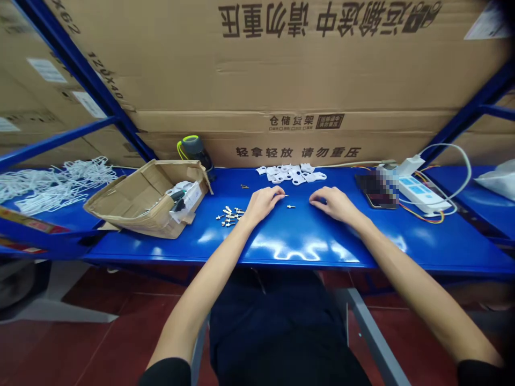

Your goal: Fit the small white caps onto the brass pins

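Observation:
My left hand (263, 205) rests palm down on the blue metal workbench (306, 241), its fingertips just short of a small metal screw (286, 195). A second small screw (291, 206) lies between my hands. My right hand (333, 205) rests on the bench with loosely curled fingers, holding nothing. Behind my hands lies a heap of white plastic clips (292, 174). Left of my left hand is a small pile of silver bolts (230, 216), with a small brass part (244, 186) beyond it.
An open cardboard box (140, 201) holding bagged parts stands left, beside a tangle of white cords (56, 185). A phone (376, 190) and a white power strip (422, 193) with cables lie right. A dark bottle (195, 151) stands against large cartons on blue shelving.

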The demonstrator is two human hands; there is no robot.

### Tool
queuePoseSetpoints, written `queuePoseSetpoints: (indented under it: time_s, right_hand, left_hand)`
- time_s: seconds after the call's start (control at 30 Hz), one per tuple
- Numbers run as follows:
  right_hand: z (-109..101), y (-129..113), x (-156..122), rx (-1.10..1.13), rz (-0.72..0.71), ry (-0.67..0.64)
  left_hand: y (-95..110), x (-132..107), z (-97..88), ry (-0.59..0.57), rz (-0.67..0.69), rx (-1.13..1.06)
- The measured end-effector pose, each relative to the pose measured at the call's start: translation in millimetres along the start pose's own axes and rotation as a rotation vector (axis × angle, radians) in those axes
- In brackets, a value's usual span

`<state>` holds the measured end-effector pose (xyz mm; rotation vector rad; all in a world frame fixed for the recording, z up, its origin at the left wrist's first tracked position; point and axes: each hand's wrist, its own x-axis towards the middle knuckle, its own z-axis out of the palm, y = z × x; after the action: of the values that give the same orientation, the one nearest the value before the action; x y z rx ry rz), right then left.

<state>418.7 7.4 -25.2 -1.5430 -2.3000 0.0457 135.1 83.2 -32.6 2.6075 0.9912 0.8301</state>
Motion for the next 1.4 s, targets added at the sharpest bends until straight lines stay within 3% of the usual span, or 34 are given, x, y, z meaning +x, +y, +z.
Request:
queuePoseSetpoints:
  time_s: [0.2,0.43,1.4]
  right_hand:
    - [9.8,-22.3,2.6,0.272,-0.016,0.048]
    - [15.4,-29.5,3.5,0.524,0.019,0.116]
    - [17.2,-35.1,5.5,0.699,0.063,0.131]
  left_hand:
    - [4.8,-1.1,0.8,-0.037,0.105,-0.018]
    - [8.4,-2.3,1.5,-0.063,0.163,0.005]
    - [12.2,-3.5,2.4,-0.052,0.187,-0.081]
